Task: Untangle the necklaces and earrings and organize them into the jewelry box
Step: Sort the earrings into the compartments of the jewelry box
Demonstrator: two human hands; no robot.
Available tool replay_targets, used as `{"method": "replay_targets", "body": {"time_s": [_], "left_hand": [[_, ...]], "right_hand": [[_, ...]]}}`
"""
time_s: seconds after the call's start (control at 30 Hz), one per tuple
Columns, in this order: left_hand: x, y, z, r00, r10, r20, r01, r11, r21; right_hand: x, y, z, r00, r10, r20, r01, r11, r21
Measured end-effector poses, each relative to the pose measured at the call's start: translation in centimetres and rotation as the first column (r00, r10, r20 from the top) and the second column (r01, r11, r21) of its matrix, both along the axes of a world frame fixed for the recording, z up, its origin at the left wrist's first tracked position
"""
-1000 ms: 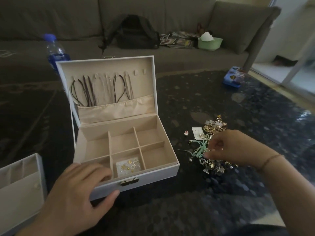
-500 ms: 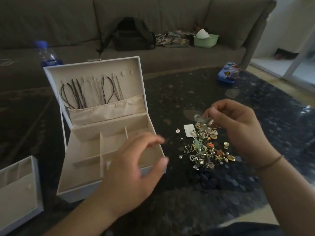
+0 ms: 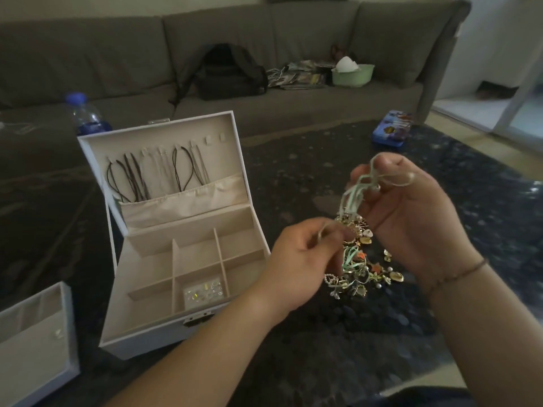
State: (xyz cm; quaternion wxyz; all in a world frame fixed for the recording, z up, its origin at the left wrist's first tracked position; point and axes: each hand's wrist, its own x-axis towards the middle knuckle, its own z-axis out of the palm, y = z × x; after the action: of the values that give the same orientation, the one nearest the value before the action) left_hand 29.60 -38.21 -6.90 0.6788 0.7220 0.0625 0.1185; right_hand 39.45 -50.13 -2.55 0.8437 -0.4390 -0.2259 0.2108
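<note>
A white jewelry box [image 3: 141, 342] stands open on the dark table, cord necklaces [image 3: 132, 180] hanging inside its lid. One front compartment holds a small card of earrings [image 3: 202, 293]. Right of the box, a tangled clump of jewelry [image 3: 357, 259] with pale green cords hangs lifted above the table. My right hand [image 3: 411, 212] grips the cords at the top of the clump. My left hand [image 3: 296, 259] pinches a strand at its left side.
A white tray insert [image 3: 38, 345] sits at the lower left. A water bottle [image 3: 85, 116] stands behind the box, a blue tin [image 3: 392, 132] lies at the table's far right. On the grey sofa [image 3: 88, 60] are a black backpack [image 3: 229, 73], magazines and a green bowl [image 3: 352, 74].
My right hand has raised the tangled clump off the table by its green cords. My left hand left the box front and moved right to pinch a strand of the clump.
</note>
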Motion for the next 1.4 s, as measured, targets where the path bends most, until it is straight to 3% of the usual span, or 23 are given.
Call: {"method": "replay_targets", "body": {"time_s": [0.13,0.23,0.33,0.47,0.57,0.63,0.7,0.77,0.97,1.13,1.23,1.4], "left_hand": [[-0.4,1.6,0.7,1.000,0.030,-0.008,-0.031,0.942,-0.335],[-0.7,1.9,1.5,0.990,-0.137,-0.030,0.094,0.803,-0.589],[-0.7,2.0,1.5,0.959,-0.258,-0.115,0.110,0.718,-0.688],[-0.6,2.2,1.6,0.962,-0.239,-0.130,0.053,0.634,-0.772],[-0.5,1.9,1.3,0.969,-0.178,-0.169,-0.023,0.622,-0.782],[-0.6,1.7,1.3,0.969,-0.160,-0.191,-0.050,0.626,-0.778],[-0.8,1.8,1.2,0.965,-0.151,-0.214,-0.075,0.622,-0.779],[-1.0,1.9,1.1,0.962,-0.145,-0.231,-0.089,0.634,-0.769],[-1.8,2.3,0.8,0.957,-0.139,-0.255,-0.105,0.654,-0.750],[-2.0,2.7,0.2,0.962,-0.113,-0.248,-0.117,0.649,-0.751],[-1.7,2.6,0.2,0.965,-0.104,-0.240,-0.116,0.653,-0.748],[-1.1,1.9,0.1,0.966,-0.071,-0.248,-0.140,0.662,-0.737]], "right_hand": [[-0.5,0.0,-0.3,0.997,0.016,0.073,-0.003,0.985,-0.175],[-1.2,0.6,-0.5,0.988,-0.032,0.150,0.074,0.956,-0.285],[-1.6,0.9,-0.5,0.915,-0.137,0.380,0.298,0.864,-0.405],[-1.5,0.2,-0.6,0.809,-0.132,0.573,0.459,0.750,-0.476],[0.2,-1.2,-1.0,0.716,-0.171,0.677,0.624,0.591,-0.511],[1.6,-2.3,-1.8,0.718,0.062,0.693,0.605,0.435,-0.667],[2.5,-2.8,-3.4,0.705,0.373,0.603,0.557,0.236,-0.797],[2.7,-2.8,-5.4,0.643,0.567,0.514,0.548,0.129,-0.827],[3.0,-2.4,-7.4,0.594,0.610,0.524,0.582,0.125,-0.804],[2.9,-2.6,-6.6,0.592,0.521,0.615,0.604,0.218,-0.766],[2.3,-2.9,-5.6,0.611,0.432,0.663,0.600,0.294,-0.744],[0.5,-3.4,-3.0,0.695,0.150,0.704,0.548,0.523,-0.653]]}}
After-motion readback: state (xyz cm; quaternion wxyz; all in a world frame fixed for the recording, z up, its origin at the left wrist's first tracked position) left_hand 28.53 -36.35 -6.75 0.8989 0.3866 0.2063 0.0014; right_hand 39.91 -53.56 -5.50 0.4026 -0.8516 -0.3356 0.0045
